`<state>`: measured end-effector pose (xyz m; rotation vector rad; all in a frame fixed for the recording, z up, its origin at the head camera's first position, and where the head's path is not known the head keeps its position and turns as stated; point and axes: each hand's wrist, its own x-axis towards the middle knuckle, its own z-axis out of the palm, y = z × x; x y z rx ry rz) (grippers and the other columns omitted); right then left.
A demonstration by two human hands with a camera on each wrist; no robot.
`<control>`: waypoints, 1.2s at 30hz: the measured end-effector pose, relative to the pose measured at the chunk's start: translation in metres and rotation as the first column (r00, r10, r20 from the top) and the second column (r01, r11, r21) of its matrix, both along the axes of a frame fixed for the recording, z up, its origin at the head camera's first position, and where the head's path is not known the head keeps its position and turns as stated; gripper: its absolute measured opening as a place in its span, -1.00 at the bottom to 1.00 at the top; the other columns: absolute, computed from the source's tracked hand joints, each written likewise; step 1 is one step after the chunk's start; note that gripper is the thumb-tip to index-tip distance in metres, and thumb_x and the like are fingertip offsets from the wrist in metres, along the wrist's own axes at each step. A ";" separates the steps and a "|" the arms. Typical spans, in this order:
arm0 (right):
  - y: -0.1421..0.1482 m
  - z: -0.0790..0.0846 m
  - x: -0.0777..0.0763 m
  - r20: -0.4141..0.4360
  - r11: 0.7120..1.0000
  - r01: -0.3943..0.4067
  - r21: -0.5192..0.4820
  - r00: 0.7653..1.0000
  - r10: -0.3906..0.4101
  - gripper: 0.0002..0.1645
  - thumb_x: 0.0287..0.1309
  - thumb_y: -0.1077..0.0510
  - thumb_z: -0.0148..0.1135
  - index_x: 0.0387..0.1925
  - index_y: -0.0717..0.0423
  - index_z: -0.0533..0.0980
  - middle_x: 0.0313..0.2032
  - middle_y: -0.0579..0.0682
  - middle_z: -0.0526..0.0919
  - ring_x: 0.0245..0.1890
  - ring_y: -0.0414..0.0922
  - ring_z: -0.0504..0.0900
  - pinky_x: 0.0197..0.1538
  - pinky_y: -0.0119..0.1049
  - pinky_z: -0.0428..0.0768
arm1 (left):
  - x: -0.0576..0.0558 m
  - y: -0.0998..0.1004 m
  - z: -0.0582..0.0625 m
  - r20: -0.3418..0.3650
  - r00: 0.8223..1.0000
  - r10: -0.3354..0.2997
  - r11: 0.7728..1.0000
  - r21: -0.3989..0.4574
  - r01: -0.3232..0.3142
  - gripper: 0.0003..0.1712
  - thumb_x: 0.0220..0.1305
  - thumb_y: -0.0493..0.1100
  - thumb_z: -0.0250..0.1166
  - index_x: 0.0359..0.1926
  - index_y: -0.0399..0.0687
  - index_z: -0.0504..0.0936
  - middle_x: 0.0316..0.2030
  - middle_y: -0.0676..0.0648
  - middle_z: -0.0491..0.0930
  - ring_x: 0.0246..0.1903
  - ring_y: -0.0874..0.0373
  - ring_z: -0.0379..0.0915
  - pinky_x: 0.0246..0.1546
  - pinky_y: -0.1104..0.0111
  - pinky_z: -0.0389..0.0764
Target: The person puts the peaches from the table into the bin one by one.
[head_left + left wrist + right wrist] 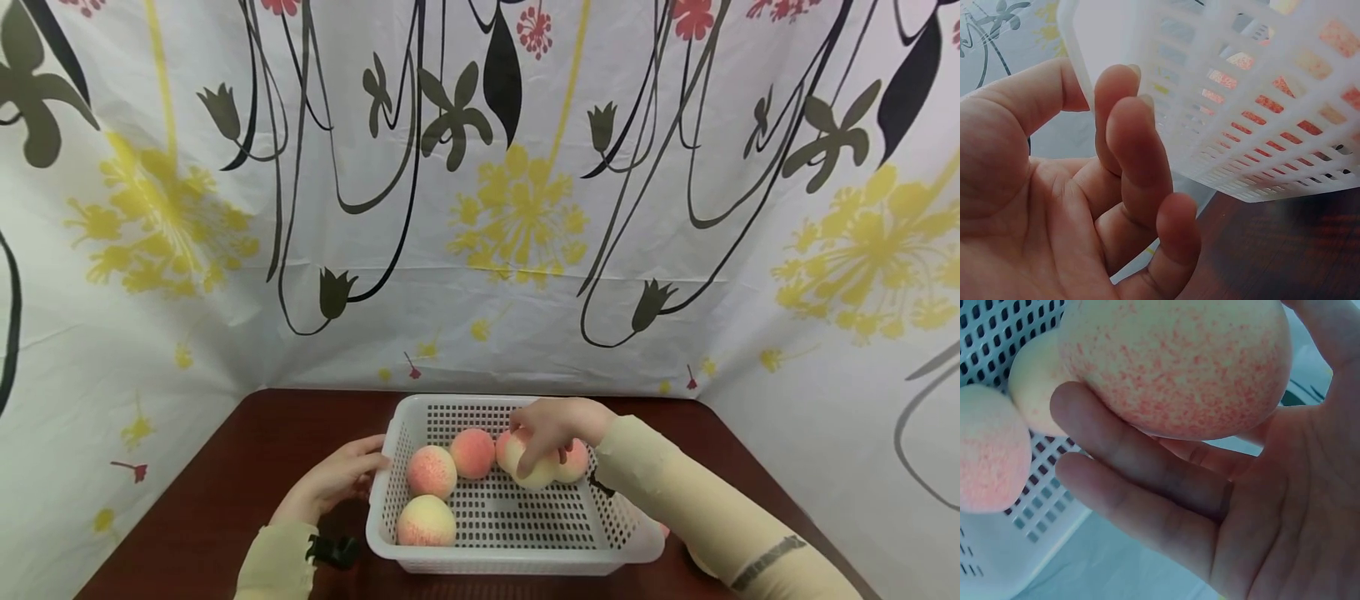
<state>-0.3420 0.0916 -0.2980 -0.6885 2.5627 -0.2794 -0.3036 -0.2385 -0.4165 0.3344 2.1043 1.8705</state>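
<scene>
A white plastic basket (517,557) with slotted walls stands on the table. My left hand (337,477) grips its left rim; in the left wrist view the thumb and bent fingers (1141,156) meet at the basket's edge. Over the basket's right half, my right hand (558,423) holds a pale yellow peach (536,475) speckled with red, also large in the right wrist view. Inside the basket, one peach (426,523) sits at the front left, another (431,472) behind it, and a redder one (472,454) near the back. Another peach (574,463) shows beside the held one.
Part of a pale round thing (699,560) shows beneath my right forearm, outside the basket. A dark brown table (300,425) carries the basket. White flower-patterned cloth (480,333) encloses the table at the back and both sides.
</scene>
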 end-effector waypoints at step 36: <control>-0.046 -0.048 0.014 -0.116 0.981 -0.193 0.029 0.974 0.195 -0.57 -0.25 -0.13 0.49 -0.35 -0.13 0.47 -0.45 -0.21 0.50 -0.63 -0.20 0.48 -0.55 -0.21 0.56 | 0.000 -0.001 -0.001 -0.029 1.000 -0.003 1.000 -0.006 0.003 -0.29 0.35 -0.19 0.10 0.42 -0.37 0.12 -0.15 -0.25 0.61 -0.51 0.15 0.50 -0.44 0.24 0.57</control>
